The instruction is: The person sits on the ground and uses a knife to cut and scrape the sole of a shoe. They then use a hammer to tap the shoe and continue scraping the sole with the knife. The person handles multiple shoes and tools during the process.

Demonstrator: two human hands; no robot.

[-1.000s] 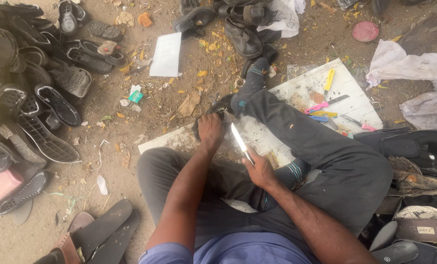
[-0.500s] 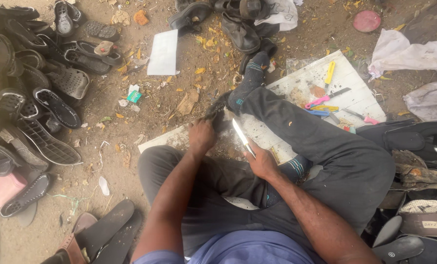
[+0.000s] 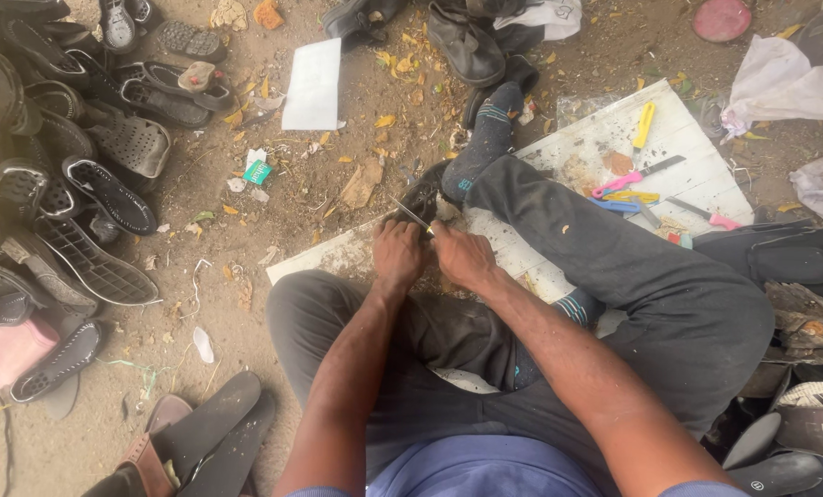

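My left hand (image 3: 397, 253) and my right hand (image 3: 465, 258) are close together over the near end of a white board (image 3: 687, 138) on the ground. A thin knife (image 3: 413, 217) is gripped in my right hand, with its blade pointing up-left towards a black shoe piece (image 3: 422, 191). The left hand's fingers are curled on the near edge of that piece. My socked foot (image 3: 487, 138) lies just beyond it, and my legs are crossed over the board.
A heap of dark shoes and sandals (image 3: 52, 166) fills the left side. A white sheet (image 3: 313, 85) lies on the dirt. A yellow cutter (image 3: 643, 122), pink-handled scissors (image 3: 618, 184) and other tools lie on the board. Flip-flops (image 3: 204, 433) are at bottom left, cloths (image 3: 784, 83) at right.
My right hand has brought the knife down from a raised position to the shoe piece. The two hands have closed together. The view has shifted slightly.
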